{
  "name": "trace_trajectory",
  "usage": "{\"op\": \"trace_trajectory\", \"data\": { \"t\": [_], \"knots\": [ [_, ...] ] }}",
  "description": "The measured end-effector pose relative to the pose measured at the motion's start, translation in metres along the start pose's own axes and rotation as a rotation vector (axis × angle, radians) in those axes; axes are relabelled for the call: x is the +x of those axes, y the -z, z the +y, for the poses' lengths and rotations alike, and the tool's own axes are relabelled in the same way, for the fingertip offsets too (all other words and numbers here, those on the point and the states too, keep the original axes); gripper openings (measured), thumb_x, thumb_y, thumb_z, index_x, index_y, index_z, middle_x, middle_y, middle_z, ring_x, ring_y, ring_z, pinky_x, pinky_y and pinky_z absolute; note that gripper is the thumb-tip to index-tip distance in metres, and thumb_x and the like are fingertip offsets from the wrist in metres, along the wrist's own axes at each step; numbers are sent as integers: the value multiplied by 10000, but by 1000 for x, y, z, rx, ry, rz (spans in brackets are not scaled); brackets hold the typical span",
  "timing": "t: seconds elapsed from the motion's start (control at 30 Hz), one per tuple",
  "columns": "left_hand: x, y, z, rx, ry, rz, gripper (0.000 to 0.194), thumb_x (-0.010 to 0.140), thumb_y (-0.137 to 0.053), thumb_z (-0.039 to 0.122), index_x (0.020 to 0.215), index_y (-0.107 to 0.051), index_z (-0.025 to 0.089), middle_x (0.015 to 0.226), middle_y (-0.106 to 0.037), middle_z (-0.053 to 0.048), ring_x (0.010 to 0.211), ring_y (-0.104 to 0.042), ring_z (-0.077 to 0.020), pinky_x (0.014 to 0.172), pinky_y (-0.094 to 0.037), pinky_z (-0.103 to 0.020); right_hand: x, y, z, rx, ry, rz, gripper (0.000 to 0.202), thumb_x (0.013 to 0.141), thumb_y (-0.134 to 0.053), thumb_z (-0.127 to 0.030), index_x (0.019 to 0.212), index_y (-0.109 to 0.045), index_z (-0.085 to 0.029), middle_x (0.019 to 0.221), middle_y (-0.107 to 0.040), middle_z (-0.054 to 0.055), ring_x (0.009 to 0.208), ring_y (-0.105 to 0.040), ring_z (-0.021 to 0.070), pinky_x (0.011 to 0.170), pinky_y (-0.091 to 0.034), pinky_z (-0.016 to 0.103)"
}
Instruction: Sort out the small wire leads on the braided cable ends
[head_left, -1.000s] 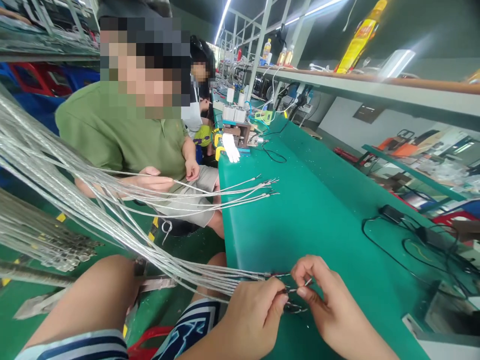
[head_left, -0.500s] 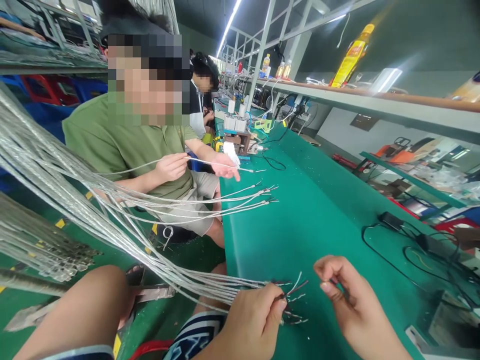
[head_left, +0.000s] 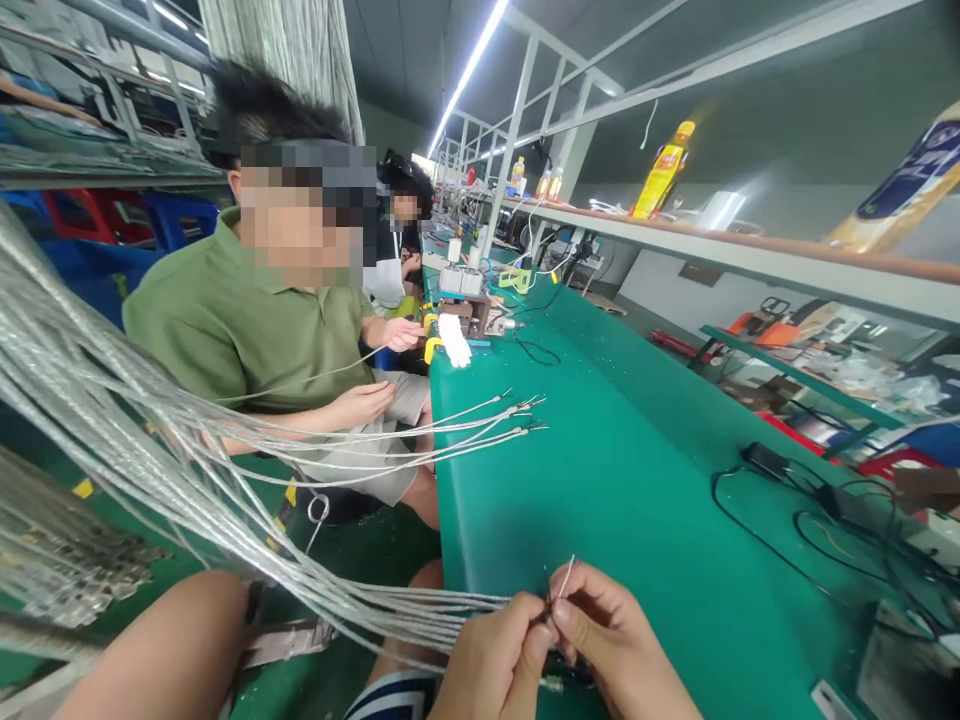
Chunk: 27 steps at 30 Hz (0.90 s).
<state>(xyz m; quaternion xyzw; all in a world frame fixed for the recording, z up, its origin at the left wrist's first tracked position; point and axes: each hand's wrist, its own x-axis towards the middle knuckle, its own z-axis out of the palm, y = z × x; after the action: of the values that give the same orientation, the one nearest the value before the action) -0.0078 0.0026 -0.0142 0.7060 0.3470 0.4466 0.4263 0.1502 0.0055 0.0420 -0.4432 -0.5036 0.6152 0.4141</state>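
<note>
A thick bundle of silvery braided cables [head_left: 360, 590] sweeps in from the left and ends at my hands, over the near edge of the green table [head_left: 637, 480]. My left hand [head_left: 495, 640] is closed around a cable end, thumb against fingers. Close against it, my right hand [head_left: 600, 630] pinches a thin wire at that end; one white wire tip [head_left: 568, 577] sticks up between the fingers. Other stripped cable ends lie partly hidden under my hands. Farther up, several separate cables [head_left: 480, 410] rest with their stripped tips on the table.
A co-worker in a green shirt [head_left: 247, 320] sits at the left, holding a cable. A bench press device [head_left: 465, 300] with a white glove [head_left: 454, 340] stands beyond. Black adapters and cords [head_left: 765, 460] lie at right, beneath a shelf with bottles [head_left: 664, 170].
My right hand has moved left to meet my left hand and now pinches a wire. The co-worker's hand has drawn a cable back off the table. The view has tilted up slightly.
</note>
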Motion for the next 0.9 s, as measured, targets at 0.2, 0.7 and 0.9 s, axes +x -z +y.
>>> {"op": "trace_trajectory", "data": {
  "t": [0.2,0.7,0.9],
  "knots": [
    [-1,-5,-9,60,-8,18,269,1008,-345,363,897,-542,216,760,-664,-24,656,-604,-162,592,-365,-237,-1,-5,9,70,89,84,195,884,-689,-371,815,-622,-201,774,-500,-22,665,-433,109,611,-352,231],
    [1,-5,-4,104,12,-53,373,1004,-300,419,871,-568,197,742,-655,-52,657,-610,-176,595,-395,-237,-5,-6,26,93,306,288,105,940,-615,-328,901,-625,-231,951,-544,-2,573,-473,61,581,-422,246],
    [-1,-7,-10,154,39,-72,342,1010,-317,413,894,-566,208,769,-659,-51,684,-617,-176,615,-403,-234,-4,-10,34,87,431,406,105,938,-613,-306,866,-629,-231,919,-548,-14,469,-480,24,489,-417,211]
  ]
}}
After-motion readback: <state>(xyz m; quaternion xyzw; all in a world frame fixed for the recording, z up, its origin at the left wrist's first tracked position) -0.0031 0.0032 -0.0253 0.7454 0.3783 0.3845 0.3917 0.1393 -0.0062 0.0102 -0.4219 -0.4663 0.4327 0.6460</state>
